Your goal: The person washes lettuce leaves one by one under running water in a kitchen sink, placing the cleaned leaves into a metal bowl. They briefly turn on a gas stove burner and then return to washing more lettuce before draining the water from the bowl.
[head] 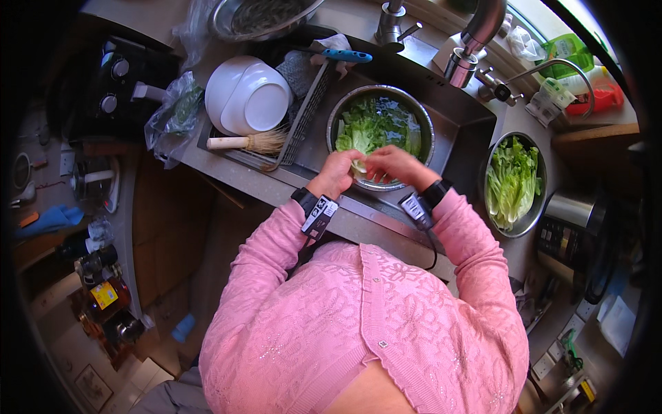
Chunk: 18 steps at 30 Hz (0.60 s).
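Observation:
A round steel basin (pixel 432 135) with water and green lettuce leaves (pixel 370 124) stands in the sink. Over its near rim, my left hand (pixel 339 171) grips the pale stem end of a lettuce leaf (pixel 358 166). Close beside it on the right is my right hand (pixel 395 164), slightly blurred, its fingers bent at the same leaf; whether they pinch it cannot be told. Both wrists wear black straps with small devices. An oval steel bowl (pixel 543 199) of lettuce heads (pixel 513 186) rests on the counter at the right.
Left of the basin, a rack (pixel 305 116) holds white bowls (pixel 258 103) and a straw brush (pixel 264 141). A blue-handled utensil (pixel 346 55) lies across its top. The faucet (pixel 465 57) rises behind the sink. A plastic bag of greens (pixel 178 111) lies at the left.

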Available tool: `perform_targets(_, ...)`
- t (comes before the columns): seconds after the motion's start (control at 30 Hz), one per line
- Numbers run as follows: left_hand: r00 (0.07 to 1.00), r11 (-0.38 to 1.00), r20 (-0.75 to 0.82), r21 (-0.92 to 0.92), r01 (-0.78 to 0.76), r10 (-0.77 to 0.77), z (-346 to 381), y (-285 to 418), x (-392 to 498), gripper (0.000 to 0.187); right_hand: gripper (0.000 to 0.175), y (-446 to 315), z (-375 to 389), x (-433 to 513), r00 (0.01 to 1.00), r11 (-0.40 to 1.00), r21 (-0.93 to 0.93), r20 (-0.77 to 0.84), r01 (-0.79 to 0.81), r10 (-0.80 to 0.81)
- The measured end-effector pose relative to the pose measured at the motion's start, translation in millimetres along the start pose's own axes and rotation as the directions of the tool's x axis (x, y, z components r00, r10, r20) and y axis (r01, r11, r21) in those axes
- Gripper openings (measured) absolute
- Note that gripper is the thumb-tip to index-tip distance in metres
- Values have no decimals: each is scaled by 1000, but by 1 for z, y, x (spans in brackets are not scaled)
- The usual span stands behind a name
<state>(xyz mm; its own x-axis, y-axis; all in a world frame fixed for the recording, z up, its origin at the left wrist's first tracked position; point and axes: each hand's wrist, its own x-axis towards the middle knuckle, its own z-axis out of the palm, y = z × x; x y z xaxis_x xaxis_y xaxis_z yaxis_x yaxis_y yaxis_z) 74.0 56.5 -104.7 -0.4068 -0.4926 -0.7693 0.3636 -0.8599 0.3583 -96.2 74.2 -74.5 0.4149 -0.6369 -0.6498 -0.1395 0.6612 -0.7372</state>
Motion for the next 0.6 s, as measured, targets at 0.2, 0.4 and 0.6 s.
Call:
perform_targets(0.2,992,982,-4,-136,-128,129,-5,37,-13,33,17,26,-92,39,720,777,-621,-586,-105,-371)
perform_targets(0.4,986,978,6,-130,-162,164,-1,53,-26,33,31,74,-105,77,716,349,-918,-370,-187,-592)
perform_targets(0.6,994,986,2,-127,-107,108,-6,44,-21,33,28,79,-87,71,808,399,-834,-509,-380,-295)
